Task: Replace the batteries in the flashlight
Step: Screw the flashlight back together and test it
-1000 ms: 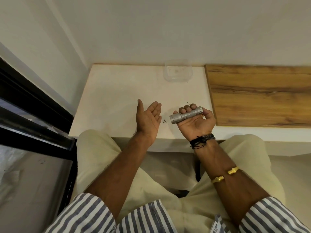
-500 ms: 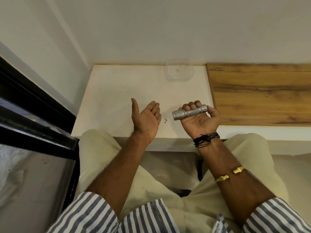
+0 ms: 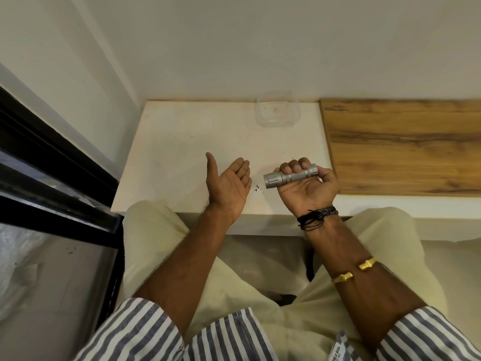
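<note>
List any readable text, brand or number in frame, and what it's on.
Tag on the striped shirt: dark print, too small and blurred to read.
Flashlight in the right hand: no marking legible.
Clear container: no text.

Small tag [image 3: 338, 355] on striped shirt [image 3: 229, 337], bottom edge right of centre: partly reads "POLO"; rest too blurred.

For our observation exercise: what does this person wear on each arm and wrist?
The left sleeve and right sleeve are blue-and-white striped. The right wrist wears black cord bracelets; a gold open bangle sits higher up. The left forearm is bare.
</note>
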